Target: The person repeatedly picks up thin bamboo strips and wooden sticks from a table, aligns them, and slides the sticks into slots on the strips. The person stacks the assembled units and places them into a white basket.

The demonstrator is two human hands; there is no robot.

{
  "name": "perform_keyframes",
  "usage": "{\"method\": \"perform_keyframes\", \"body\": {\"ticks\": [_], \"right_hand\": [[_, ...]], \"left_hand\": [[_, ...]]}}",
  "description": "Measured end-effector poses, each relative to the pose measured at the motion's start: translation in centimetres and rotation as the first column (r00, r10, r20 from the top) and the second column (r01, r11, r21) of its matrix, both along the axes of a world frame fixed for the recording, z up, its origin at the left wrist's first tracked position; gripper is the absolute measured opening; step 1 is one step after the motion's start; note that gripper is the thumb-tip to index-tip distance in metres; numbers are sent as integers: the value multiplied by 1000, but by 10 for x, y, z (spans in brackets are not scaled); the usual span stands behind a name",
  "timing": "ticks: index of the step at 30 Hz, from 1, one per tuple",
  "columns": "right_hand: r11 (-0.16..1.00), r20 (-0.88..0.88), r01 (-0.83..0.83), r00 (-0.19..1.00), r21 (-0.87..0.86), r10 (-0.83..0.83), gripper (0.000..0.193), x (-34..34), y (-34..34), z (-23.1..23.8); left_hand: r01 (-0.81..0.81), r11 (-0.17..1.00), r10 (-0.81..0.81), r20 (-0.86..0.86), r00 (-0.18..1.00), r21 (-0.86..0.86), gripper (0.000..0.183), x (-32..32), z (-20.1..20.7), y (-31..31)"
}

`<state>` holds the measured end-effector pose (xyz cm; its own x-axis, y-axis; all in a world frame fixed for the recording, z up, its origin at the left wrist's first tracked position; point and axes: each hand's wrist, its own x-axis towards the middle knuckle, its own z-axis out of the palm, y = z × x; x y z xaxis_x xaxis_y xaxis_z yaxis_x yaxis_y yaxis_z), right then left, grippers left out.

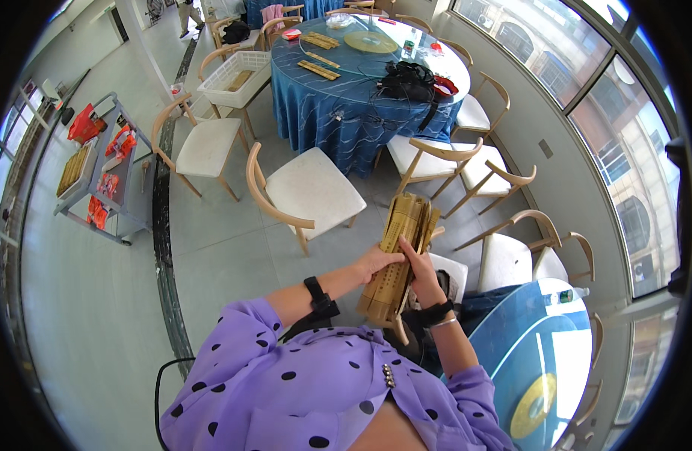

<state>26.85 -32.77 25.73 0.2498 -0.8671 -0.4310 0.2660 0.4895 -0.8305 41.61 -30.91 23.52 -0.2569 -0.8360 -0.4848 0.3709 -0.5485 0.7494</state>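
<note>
In front of my body I hold a thick bundle of long golden-brown strips (389, 284) with dark printed marks on them. Its upper end points away from me, and a few strips at the right side stick out at an angle. My left hand (377, 261) is closed round its left side, thumb across the top. From the right, my right hand (423, 272) grips the same bundle, its thumb lying near the left one. The fingers beneath are hidden, and I cannot tell just what kind of strips these are.
A white-seated wooden chair (312, 188) stands just ahead. Beyond it, a round table with a blue cloth (323, 113) bears similar strips (320, 70) and a black bag (407, 81). A white crate (237, 94) is beside it. Left is a grey trolley (128, 199); right, another round table (504, 331).
</note>
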Motion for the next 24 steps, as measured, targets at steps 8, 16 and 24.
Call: {"method": "perform_keyframes", "body": {"ticks": [8,16,24], "right_hand": [[867,-22,-492,869,80,495,53,262,-35,19],[599,34,-799,601,52,799,49,413,-21,47],[629,44,-773,633,80,773,53,478,-100,38]], "left_hand": [[-514,857,515,40,856,-25,42,234,22,37],[-792,609,793,-36,608,43,37,343,33,87],[-752,659,752,-42,658,3,37,410,39,9]]}}
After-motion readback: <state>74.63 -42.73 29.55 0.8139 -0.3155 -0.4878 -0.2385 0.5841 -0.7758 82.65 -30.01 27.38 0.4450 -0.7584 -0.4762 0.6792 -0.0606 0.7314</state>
